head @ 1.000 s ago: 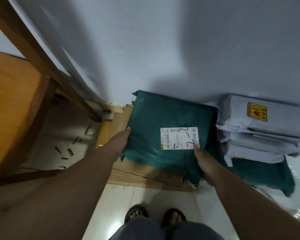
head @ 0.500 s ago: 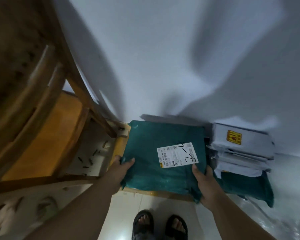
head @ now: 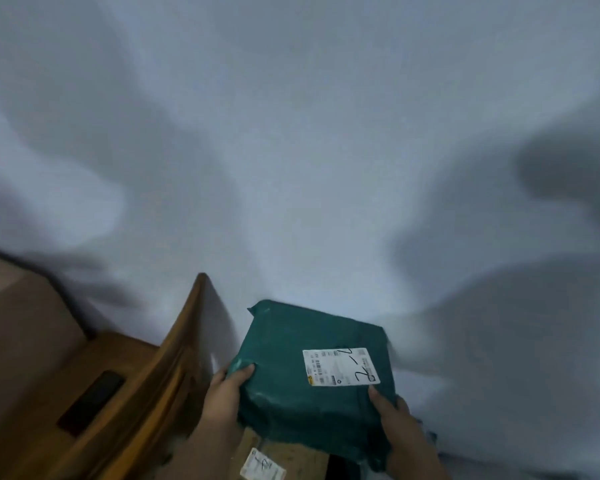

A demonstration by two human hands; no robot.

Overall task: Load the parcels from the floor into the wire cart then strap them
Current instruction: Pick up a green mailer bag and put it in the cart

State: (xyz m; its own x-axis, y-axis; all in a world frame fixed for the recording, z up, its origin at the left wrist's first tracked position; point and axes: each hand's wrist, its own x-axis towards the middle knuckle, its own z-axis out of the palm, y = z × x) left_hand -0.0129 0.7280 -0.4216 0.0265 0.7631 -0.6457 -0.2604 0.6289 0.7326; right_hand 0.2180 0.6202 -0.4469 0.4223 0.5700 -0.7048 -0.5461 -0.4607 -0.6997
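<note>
A dark green plastic-wrapped parcel (head: 302,386) with a white shipping label (head: 340,367) is lifted in front of a pale wall, low in the head view. My left hand (head: 227,393) grips its left edge, thumb on top. At the near right corner my right hand (head: 395,424) grips the parcel, thumb beside the label. Below it lies a brown cardboard parcel (head: 291,459) with a small white label. No wire cart is in view.
A wooden chair back (head: 174,358) slants up just left of the parcel. Further left are a wooden surface with a dark flat object (head: 90,403) and a brown box (head: 18,317). The blurred pale wall (head: 309,150) fills the upper view.
Both hands have lifted the green parcel off the floor stack. The view has swung upward, so my feet, the floor and the grey parcel stack are out of sight.
</note>
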